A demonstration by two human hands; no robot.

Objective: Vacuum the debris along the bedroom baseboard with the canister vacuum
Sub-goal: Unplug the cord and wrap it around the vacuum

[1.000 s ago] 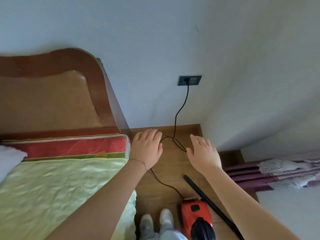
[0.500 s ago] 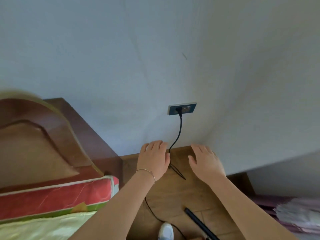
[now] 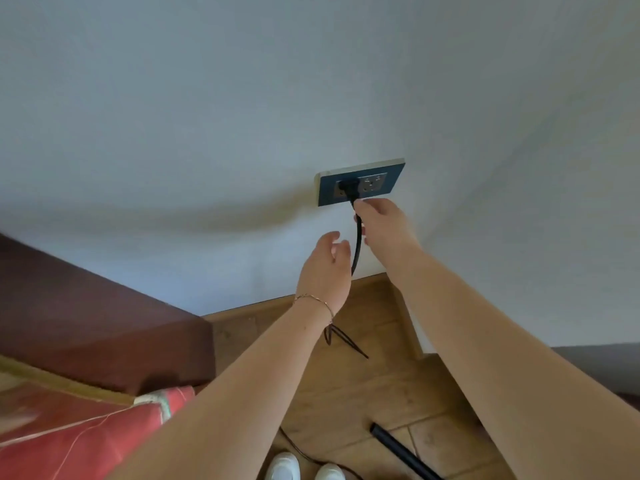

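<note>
Black cord (image 3: 358, 244) aside, held nothing in the left hand (image 3: 323, 271): had fingers loose and slightly curved, just left of that cord and apart from it. Wore a thin bracelet (image 3: 313, 299) on that wrist. Had the right hand (image 3: 384, 226) higher, fingertips up against the cord right under the plug (image 3: 349, 187), seated in the left outlet of a blue socket plate (image 3: 393, 176); could not tell whether pinched or merely touched. From the left, saw dark wooden headboard (image 3: 86, 306) and red mattress edge (image 3: 69, 441), wooden baseboard (image 3: 242, 308) under the pale wall (image 3: 207, 133), slack cord on the wood floor (image 3: 363, 393), white shoes (image 3: 282, 467) at bottom, then the vacuum's black wand (image 3: 401, 452) lying on the floor beneath the right forearm.
</note>
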